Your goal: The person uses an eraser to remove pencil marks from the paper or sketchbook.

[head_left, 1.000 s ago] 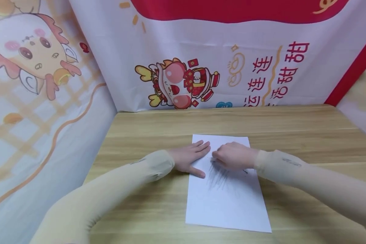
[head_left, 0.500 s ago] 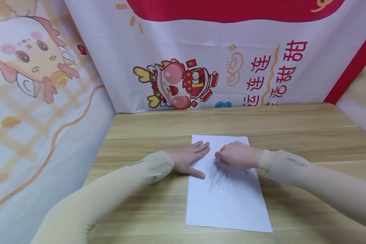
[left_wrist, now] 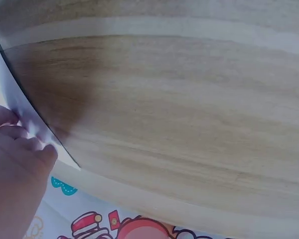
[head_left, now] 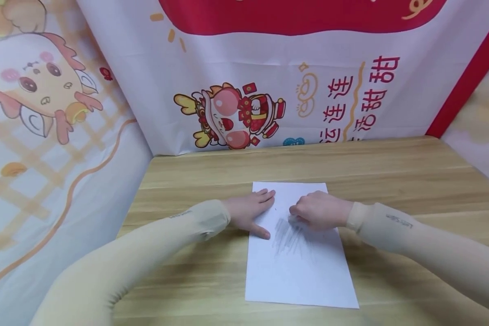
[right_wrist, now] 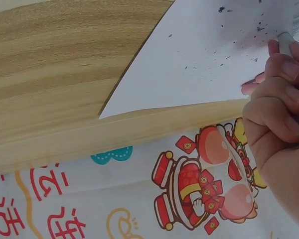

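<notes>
A white sheet of paper [head_left: 297,280] lies on the table with a patch of grey pencil shading [head_left: 285,237] in its middle. My left hand [head_left: 248,210] rests on the sheet's left edge, fingers spread and thumb apart; the left wrist view catches part of that hand [left_wrist: 20,159] at its border. Curled over the shading, my right hand [head_left: 322,210] pinches a small pale eraser [right_wrist: 285,44], mostly hidden by the fingers. Dark crumbs [right_wrist: 222,62] are scattered on the paper near the right hand [right_wrist: 276,109] in the right wrist view.
The wooden table [head_left: 203,170] extends around the sheet on all sides. A printed cloth [head_left: 236,59] with a cartoon figure and red characters hangs along its back edge. Another patterned cloth [head_left: 57,181] hangs on the left.
My right hand has shifted slightly rightward over the sheet, showing more of the shading's upper part. The left hand keeps its place on the paper. The head view has tilted slightly.
</notes>
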`<state>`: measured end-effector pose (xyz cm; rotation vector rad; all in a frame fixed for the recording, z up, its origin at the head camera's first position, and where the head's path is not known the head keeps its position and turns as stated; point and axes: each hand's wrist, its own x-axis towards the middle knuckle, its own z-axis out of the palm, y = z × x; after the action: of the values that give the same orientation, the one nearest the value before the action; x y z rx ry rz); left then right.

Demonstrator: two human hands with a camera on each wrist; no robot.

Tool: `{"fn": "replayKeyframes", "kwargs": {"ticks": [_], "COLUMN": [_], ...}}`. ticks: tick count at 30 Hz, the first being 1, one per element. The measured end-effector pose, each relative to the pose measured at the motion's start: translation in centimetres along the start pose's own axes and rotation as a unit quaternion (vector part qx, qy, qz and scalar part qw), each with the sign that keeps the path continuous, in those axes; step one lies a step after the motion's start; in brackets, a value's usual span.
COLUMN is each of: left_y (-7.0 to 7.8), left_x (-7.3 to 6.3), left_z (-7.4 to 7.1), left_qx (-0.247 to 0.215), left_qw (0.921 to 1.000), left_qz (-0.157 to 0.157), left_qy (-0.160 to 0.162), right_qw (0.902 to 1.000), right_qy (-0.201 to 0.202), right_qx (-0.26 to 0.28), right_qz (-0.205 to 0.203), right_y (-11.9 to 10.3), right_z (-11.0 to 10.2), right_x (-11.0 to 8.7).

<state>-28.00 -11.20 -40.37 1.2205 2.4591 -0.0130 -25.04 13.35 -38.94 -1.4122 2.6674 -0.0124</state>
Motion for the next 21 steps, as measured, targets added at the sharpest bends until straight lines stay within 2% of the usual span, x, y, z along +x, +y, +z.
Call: {"fn": "replayKeyframes", "kwargs": {"ticks": [9,14,21], "left_y": [-0.24,-0.16,-0.15], "left_x": [0.15,0.24,0.56], "left_z": [0.67,0.75,0.23], "left_qx": [-0.010,-0.011,-0.045], "left_qw": [0.9988,0.9997,0.9990], "left_qz": [0.019,0.006,0.001], "left_qy": [0.044,0.022,-0.001], "right_qw": [1.0000,0.9998,0.9991], "right_qy": [0.000,-0.007,-0.025], "right_qx": [-0.004,-0.010,-0.017], "right_qz": [0.008,0.014,0.029], "right_y": [-0.14,-0.40,-0.55], "right_z": [0.18,0.00,-0.31], "right_x": [0.09,0.11,0.20]}}
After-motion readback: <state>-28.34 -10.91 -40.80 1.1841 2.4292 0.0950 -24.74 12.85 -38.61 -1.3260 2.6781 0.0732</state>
